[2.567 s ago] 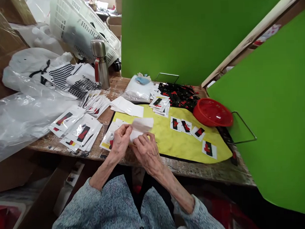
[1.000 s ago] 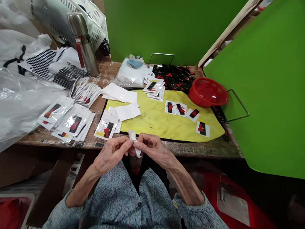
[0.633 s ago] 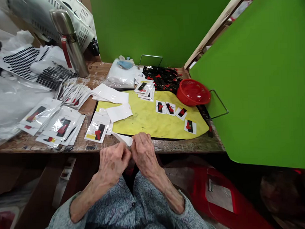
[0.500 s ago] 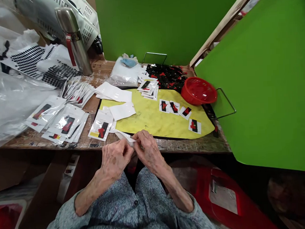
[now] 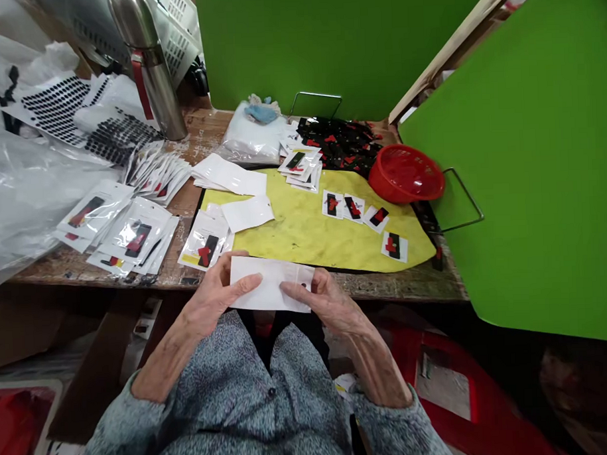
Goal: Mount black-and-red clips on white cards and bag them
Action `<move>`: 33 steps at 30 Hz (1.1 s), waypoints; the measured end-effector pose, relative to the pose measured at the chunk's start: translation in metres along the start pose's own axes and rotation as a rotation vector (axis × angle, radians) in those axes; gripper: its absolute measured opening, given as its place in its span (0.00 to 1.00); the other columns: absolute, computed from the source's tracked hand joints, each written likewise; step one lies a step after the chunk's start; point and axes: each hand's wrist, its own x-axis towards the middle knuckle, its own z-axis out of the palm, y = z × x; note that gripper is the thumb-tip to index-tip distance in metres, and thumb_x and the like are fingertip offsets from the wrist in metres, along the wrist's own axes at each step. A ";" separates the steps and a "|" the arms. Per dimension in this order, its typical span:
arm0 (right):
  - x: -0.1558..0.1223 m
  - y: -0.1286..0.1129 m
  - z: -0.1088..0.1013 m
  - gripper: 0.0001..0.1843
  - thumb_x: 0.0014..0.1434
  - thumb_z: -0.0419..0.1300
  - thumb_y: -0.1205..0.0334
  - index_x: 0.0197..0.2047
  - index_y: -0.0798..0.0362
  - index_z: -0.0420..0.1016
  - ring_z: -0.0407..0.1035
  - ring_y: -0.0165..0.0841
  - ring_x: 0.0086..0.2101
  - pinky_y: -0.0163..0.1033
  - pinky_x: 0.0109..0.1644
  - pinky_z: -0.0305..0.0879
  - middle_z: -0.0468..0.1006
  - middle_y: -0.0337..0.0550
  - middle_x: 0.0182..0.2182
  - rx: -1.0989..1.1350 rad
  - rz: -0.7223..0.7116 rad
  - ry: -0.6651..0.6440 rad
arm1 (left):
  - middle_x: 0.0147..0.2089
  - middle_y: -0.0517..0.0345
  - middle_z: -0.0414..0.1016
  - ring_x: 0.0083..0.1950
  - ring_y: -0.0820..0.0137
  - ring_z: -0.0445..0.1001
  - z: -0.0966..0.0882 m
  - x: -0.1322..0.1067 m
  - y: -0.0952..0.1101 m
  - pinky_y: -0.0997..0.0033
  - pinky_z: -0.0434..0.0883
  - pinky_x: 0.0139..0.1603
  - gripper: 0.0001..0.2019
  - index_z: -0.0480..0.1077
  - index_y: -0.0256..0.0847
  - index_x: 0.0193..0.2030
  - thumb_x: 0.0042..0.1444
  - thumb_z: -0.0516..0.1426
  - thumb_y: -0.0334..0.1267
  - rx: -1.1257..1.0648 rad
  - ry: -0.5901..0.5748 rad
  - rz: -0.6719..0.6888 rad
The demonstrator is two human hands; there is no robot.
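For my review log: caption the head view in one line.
Left hand and right hand hold a white sheet at the table edge, by a yellow mat.

1. Under our fingers (image 5: 245,281) lies a plain white rectangular paper sheet (image 5: 271,285).
2. Just beyond our fingers, a white card (image 5: 205,251) shows black and red print.
3. Farther on spreads a stained yellow mat (image 5: 304,234).
4. Right of our fingers sit a round red plastic basket (image 5: 406,177) and a flat bright green panel (image 5: 505,180).
5. Below our fingers runs a speckled blue-grey knit sleeve (image 5: 229,383).
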 end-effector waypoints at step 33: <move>-0.010 0.007 -0.047 0.16 0.54 0.64 0.48 0.38 0.52 0.75 0.67 0.28 0.27 0.35 0.33 0.67 0.74 0.38 0.27 -0.240 -0.074 0.294 | 0.33 0.58 0.74 0.37 0.66 0.72 -0.006 0.003 -0.020 0.60 0.66 0.48 0.07 0.69 0.40 0.41 0.60 0.59 0.39 1.094 0.030 0.943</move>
